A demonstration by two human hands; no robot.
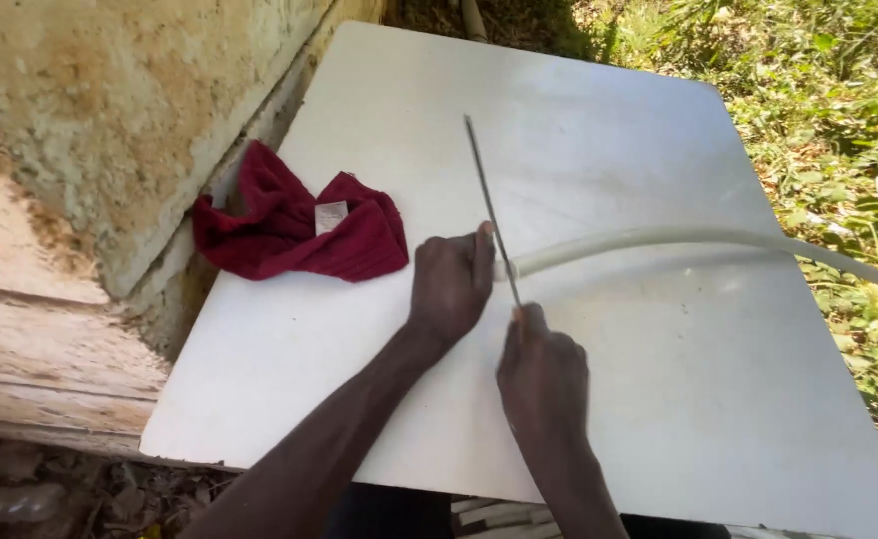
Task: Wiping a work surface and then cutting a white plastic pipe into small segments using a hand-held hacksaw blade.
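One white flat board (658, 399) carries one crumpled dark-red cloth (299, 232) at its ten o'clock edge and one long white plastic pipe (658, 240) curving off toward three o'clock. The left hand (451, 284), fist-closed, pins the pipe's cut end near the board's middle. The right hand (542, 374), at five o'clock, grips one thin grey saw blade (489, 205) laid across the pipe, pointing toward twelve

A crumpled dark red cloth (299, 228) lies on the white desk (658, 399), beside a rough plastered wall (130, 110); grass (838, 110) grows beyond.
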